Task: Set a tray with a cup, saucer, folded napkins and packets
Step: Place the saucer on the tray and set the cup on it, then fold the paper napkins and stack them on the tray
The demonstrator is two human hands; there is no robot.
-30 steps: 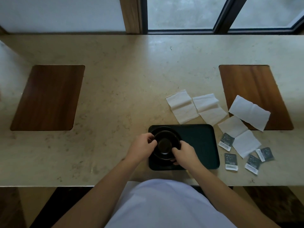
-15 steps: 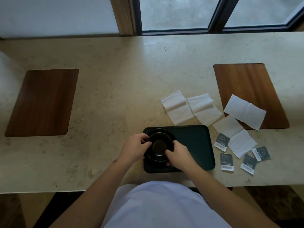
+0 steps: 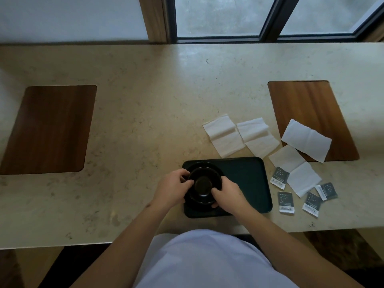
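A dark tray (image 3: 247,179) lies near the counter's front edge. On its left end sits a black saucer (image 3: 200,166) with a black cup (image 3: 204,187) on it. My left hand (image 3: 172,189) grips the cup's left side and my right hand (image 3: 227,194) grips its right side. Several white napkins (image 3: 223,138) lie unfolded behind and to the right of the tray, one (image 3: 306,140) partly on a wooden inlay. Several dark packets (image 3: 285,202) lie scattered on the counter right of the tray.
The beige stone counter (image 3: 145,121) has two wooden inlays, one at the left (image 3: 47,129) and one at the right (image 3: 307,104). A window frame (image 3: 268,19) runs along the back. The counter's front edge is close to my body.
Both hands stay on the cup and saucer on the tray; only small finger shifts show. The camera has drifted slightly.
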